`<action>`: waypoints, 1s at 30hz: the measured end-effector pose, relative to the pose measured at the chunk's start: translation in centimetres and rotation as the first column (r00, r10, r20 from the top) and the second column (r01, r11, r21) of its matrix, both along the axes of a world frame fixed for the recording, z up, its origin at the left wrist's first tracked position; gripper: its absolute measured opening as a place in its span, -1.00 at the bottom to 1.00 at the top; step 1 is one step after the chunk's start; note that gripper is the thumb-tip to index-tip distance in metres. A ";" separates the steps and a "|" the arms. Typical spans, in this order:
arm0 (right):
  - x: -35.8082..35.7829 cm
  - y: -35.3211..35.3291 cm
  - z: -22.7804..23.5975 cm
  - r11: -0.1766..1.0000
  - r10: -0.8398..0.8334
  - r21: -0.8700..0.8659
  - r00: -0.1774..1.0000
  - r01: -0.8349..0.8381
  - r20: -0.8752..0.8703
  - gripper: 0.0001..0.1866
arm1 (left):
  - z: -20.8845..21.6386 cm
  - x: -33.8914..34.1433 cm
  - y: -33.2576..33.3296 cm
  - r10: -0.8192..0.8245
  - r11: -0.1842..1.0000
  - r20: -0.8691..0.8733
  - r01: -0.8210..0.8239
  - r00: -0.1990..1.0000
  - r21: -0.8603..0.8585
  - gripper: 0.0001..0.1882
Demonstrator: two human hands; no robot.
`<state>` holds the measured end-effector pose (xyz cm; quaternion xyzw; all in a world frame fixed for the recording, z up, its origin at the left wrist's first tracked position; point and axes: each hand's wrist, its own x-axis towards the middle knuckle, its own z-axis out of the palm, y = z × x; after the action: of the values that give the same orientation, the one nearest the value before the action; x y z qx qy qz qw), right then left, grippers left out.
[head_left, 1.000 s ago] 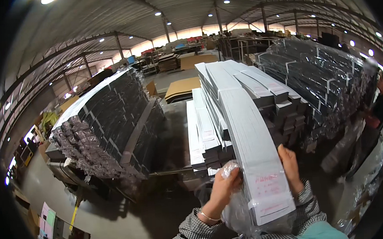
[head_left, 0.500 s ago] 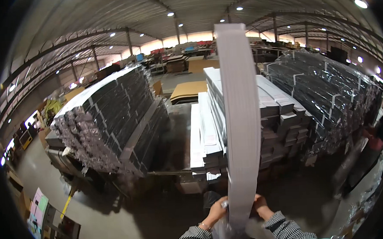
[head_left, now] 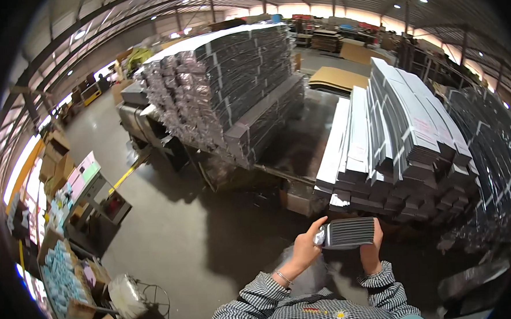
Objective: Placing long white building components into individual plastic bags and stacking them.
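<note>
Between my hands is a bundle of long flat strips [head_left: 352, 233], whose dark ribbed end faces me. My left hand [head_left: 304, 252] closes on the bundle's left side, with its index finger reaching along the corner. A crumpled, shiny bit of clear plastic [head_left: 319, 237] shows by those fingers. On the opposite side my right hand [head_left: 372, 250] grips the bundle, its fingers partly hidden behind it. Below hangs translucent plastic [head_left: 317, 280], blurred, in front of my checked clothing. Just beyond lies a stack of similar white-topped, dark strip bundles [head_left: 404, 134].
A tall pile of plastic-wrapped dark bundles [head_left: 239, 73] stands on a dark table [head_left: 300, 137]; another wrapped pile [head_left: 491, 141] is at the right. Brown board sheets [head_left: 338, 78] lie farther back. At the left are a grey workstand [head_left: 98, 193] and an open carton of light-blue items [head_left: 65, 273].
The bundle stood upright and tall before me; now it has tipped so its end faces me. My view has swung left and down, and both hands still hold it.
</note>
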<state>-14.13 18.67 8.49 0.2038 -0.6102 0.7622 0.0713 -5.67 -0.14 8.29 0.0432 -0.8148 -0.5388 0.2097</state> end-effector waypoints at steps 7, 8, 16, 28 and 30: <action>-6.6 -4.4 -3.5 0.959 0.216 0.106 0.920 -0.263 0.327 -0.93 | -1.2 -3.2 -4.8 0.191 0.976 0.094 -0.179 0.977 -0.122 -0.39; -6.0 -6.0 -2.2 0.966 0.222 0.063 0.928 -0.251 0.297 -0.93 | -0.5 -2.9 -6.5 0.144 0.986 0.082 -0.136 0.986 -0.100 -0.41; 4.8 -14.2 -3.0 0.966 0.243 0.156 0.924 -0.204 -0.297 -0.40 | 16.5 2.7 -16.0 -0.187 0.615 -0.675 0.621 0.714 0.486 -0.62; -5.9 -28.2 -17.6 0.938 0.270 0.134 0.916 -0.319 0.296 -0.26 | 14.6 -2.4 -31.4 0.398 0.826 -0.370 -0.152 0.840 0.543 -0.45; -14.3 -31.7 -14.3 0.957 0.203 0.173 0.963 -0.234 0.178 -0.20 | 13.0 -1.8 -33.6 0.597 0.742 -0.356 -0.327 0.719 0.585 -0.54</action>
<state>-28.47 -13.08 -5.79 0.2148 -0.6584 0.7166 -0.0824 -7.48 -33.74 21.27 0.1554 -0.5253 -0.6414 0.5371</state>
